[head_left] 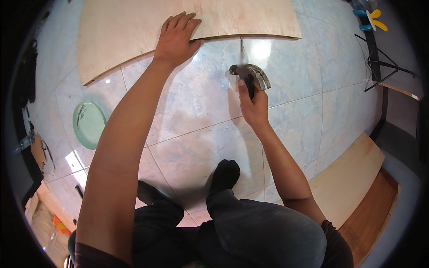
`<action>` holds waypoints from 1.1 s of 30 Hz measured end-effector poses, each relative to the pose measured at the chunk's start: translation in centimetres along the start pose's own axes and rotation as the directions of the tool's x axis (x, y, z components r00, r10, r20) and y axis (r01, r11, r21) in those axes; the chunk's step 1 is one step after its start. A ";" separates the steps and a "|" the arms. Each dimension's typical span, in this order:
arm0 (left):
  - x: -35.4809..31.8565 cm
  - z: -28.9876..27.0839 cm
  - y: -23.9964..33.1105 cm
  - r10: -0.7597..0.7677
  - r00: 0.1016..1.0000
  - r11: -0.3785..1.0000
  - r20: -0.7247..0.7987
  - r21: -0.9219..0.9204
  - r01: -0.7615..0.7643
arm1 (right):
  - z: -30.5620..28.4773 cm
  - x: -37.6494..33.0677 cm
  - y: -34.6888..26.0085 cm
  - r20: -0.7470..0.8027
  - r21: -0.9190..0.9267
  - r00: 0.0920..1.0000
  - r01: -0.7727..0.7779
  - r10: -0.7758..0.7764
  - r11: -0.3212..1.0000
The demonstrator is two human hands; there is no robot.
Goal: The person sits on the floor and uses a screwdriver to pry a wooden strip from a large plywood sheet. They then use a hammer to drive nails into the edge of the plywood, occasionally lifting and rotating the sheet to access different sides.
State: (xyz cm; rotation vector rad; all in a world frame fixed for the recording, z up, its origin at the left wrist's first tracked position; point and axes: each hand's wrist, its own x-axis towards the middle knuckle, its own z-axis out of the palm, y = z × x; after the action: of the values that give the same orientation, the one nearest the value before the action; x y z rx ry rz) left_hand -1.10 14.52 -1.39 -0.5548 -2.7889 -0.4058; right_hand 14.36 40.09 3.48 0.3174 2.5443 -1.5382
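Observation:
A pale wooden board [243,18] lies at the far side of the tiled floor. On its near edge rests my left hand [175,42], fingers stretched out over the top face and thumb along the edge. A thin nail [241,43] juts toward me from that edge, right of this hand; its near end is blurred. My right hand [255,107] grips a claw hammer [259,76] by its dark handle, close under the head. The hammer head is just short of the nail, claw turned to the right; I cannot tell whether they touch.
A light green plate [90,129] with several small dark nails stands on the floor to the left. Another pale wooden panel [346,178] lies at the lower right beside a brown one [371,214]. A thin black metal stand [384,67] is at the far right. My socked feet [225,174] are below.

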 end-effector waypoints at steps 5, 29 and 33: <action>1.1 -1.2 2.3 -0.093 0.992 0.995 0.086 0.044 0.090 | 0.7 -1.3 -0.2 -0.014 0.014 1.000 -0.007 0.007 1.000; 0.2 -1.0 1.3 -0.021 0.989 1.000 0.145 0.023 0.018 | 0.8 -2.1 -0.5 0.061 -0.107 0.997 -0.048 0.055 0.993; -1.5 -5.1 -1.5 0.155 0.924 0.986 0.349 0.004 -0.167 | 0.8 -2.3 0.3 -0.053 -0.072 0.999 -0.002 -0.002 0.997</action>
State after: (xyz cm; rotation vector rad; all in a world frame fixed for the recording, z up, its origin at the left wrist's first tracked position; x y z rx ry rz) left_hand 0.61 11.06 2.50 -0.9219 -3.0424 -0.2437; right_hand 16.71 39.24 3.40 0.3531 2.6328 -1.4525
